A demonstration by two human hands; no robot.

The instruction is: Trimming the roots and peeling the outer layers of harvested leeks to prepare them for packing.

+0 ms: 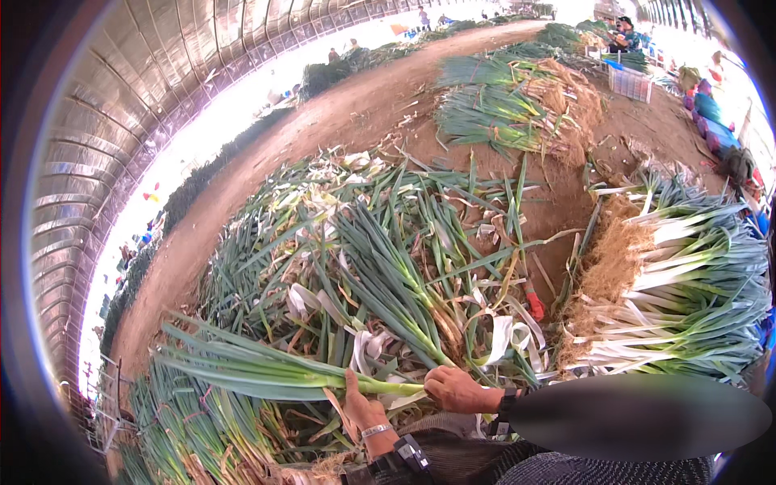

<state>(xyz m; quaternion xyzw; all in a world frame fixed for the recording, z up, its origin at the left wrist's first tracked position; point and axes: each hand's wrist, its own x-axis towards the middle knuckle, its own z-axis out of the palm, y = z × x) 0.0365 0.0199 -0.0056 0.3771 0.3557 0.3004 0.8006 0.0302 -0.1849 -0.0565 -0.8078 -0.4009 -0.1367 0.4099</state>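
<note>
My left hand (364, 404) is closed round the stalk of a long green onion (275, 368), whose leaves fan out to the left. At the stalk's pale lower end my right hand (465, 391) is closed too, pinching its outer layer or base; the fingertips are partly hidden. Just beyond my hands lies another bunch of green onions (392, 283), its stalk end toward my right hand. Under and around both lies a wide heap of stripped leaves and peelings (267, 267), with curled white skins among them.
Cleaned green onions with white stalks and brown roots (671, 275) are stacked at the right. Untrimmed bunches lie at lower left (210, 420) and farther back (501, 101). A red-handled object (534, 302) sits on the soil. Beyond are a pale crate (629, 83) and a seated person (623, 36).
</note>
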